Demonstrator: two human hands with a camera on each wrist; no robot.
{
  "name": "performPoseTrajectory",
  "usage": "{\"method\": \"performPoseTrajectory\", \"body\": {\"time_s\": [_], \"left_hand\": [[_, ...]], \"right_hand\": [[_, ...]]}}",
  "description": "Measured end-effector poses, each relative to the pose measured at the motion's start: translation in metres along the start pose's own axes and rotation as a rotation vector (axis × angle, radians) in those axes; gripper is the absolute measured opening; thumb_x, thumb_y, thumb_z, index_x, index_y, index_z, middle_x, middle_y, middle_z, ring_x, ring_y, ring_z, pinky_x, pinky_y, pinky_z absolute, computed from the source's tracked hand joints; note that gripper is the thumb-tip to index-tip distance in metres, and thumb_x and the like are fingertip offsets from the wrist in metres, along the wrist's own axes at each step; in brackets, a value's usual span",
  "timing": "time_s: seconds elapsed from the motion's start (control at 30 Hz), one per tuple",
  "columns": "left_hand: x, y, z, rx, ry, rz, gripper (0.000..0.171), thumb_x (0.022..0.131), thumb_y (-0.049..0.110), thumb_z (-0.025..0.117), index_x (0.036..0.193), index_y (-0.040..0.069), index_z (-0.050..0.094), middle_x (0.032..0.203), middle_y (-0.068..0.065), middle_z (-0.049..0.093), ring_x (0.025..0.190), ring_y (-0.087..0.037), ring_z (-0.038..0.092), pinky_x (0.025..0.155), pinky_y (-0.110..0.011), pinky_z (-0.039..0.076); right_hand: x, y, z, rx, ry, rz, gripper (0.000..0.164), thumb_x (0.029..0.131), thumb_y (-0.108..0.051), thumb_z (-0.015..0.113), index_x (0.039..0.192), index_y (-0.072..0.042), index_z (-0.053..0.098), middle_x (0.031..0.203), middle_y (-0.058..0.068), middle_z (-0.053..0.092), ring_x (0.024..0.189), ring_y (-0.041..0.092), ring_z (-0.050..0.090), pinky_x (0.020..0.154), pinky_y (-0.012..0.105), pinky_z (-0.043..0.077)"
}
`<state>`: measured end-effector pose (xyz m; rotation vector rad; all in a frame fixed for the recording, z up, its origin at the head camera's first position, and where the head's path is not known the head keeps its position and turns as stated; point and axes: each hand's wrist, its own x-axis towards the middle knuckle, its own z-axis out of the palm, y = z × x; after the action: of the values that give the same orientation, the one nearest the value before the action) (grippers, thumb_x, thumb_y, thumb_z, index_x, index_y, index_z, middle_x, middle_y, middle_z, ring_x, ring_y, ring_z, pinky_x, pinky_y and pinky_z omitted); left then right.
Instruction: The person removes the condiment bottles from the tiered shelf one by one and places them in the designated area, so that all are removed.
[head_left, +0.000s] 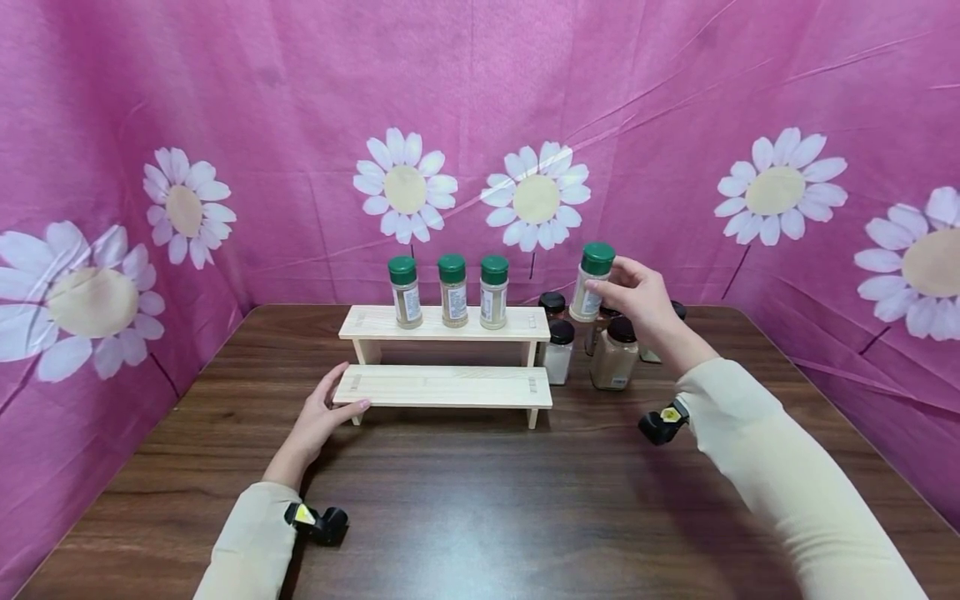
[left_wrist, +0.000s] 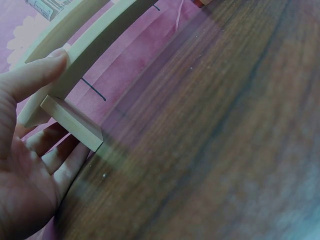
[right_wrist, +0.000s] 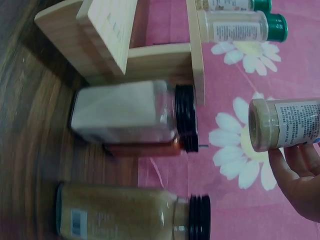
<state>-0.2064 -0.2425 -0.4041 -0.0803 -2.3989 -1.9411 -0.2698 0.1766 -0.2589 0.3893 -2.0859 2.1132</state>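
A two-tier wooden rack (head_left: 442, 387) stands mid-table. At the left end of its lower step, my left hand (head_left: 318, 417) holds the board, with the thumb on the front edge and the fingers around the side by the leg (left_wrist: 75, 122). My right hand (head_left: 641, 300) grips a green-capped spice jar (head_left: 587, 292), raised to the right of the upper step; its pale contents and label show in the right wrist view (right_wrist: 295, 125). Three similar green-capped jars (head_left: 407, 302) stand in a row on the upper step.
Right of the rack, several black-capped jars stand on the brown table (head_left: 465, 508), among them one with white contents (head_left: 557, 358) and a square one with tan contents (head_left: 611, 367). Some are partly hidden behind others and my right hand. A pink daisy-print cloth (head_left: 472, 83) hangs behind.
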Motion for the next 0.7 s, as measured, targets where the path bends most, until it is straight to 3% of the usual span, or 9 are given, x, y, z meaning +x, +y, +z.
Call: {"method": "performPoseTrajectory", "body": {"time_s": [0.2,0.3,0.33,0.43,0.57,0.7], "left_hand": [[0.001,-0.001,-0.001,0.003,0.007,0.009,0.079,0.074,0.01,0.067,0.137,0.006,0.019,0.124,-0.019,0.038,0.096,-0.007,0.043,0.079,-0.017,0.033],[0.001,-0.001,-0.001,0.007,0.012,0.01,0.079,0.074,0.01,0.067,0.137,0.006,0.019,0.124,-0.019,0.039,0.095,-0.007,0.044,0.079,-0.018,0.033],[0.001,0.0,-0.001,0.008,0.01,0.008,0.079,0.074,0.01,0.067,0.137,0.006,0.019,0.124,-0.019,0.039,0.095,-0.007,0.044,0.08,-0.018,0.033],[0.0,0.001,0.0,0.003,0.008,0.002,0.078,0.075,0.009,0.066,0.137,0.007,0.018,0.125,-0.019,0.038,0.095,-0.006,0.043,0.08,-0.017,0.032],[0.0,0.003,0.001,-0.007,0.004,-0.005,0.078,0.076,0.007,0.065,0.138,0.008,0.017,0.126,-0.019,0.038,0.095,-0.005,0.043,0.08,-0.017,0.032],[-0.001,0.003,0.001,0.0,0.005,-0.007,0.078,0.076,0.008,0.066,0.137,0.008,0.017,0.125,-0.019,0.038,0.096,-0.006,0.043,0.081,-0.018,0.032]], "right_hand": [[0.004,0.004,-0.022,0.023,0.002,0.015,0.029,0.075,-0.004,0.065,0.103,-0.01,0.059,0.085,0.002,0.059,0.085,0.012,0.053,0.071,0.025,0.045],[0.035,0.047,-0.065,0.053,-0.054,-0.04,0.036,0.075,-0.003,0.066,0.11,-0.008,0.058,0.089,0.006,0.06,0.087,0.015,0.054,0.07,0.027,0.046],[0.039,0.052,-0.073,0.041,-0.054,-0.038,0.038,0.075,-0.003,0.066,0.111,-0.008,0.057,0.091,0.007,0.059,0.088,0.016,0.054,0.071,0.028,0.046],[0.032,0.044,-0.076,0.027,-0.015,-0.068,0.034,0.074,-0.002,0.067,0.106,-0.011,0.06,0.088,0.004,0.061,0.084,0.013,0.055,0.065,0.025,0.046],[-0.007,-0.007,-0.049,0.032,0.078,-0.059,0.026,0.074,0.001,0.065,0.094,-0.014,0.064,0.079,-0.002,0.061,0.076,0.008,0.055,0.063,0.02,0.046],[-0.013,-0.005,-0.061,0.104,0.07,-0.076,0.027,0.075,0.008,0.061,0.091,-0.014,0.064,0.078,-0.002,0.062,0.075,0.008,0.056,0.063,0.02,0.046]]}}
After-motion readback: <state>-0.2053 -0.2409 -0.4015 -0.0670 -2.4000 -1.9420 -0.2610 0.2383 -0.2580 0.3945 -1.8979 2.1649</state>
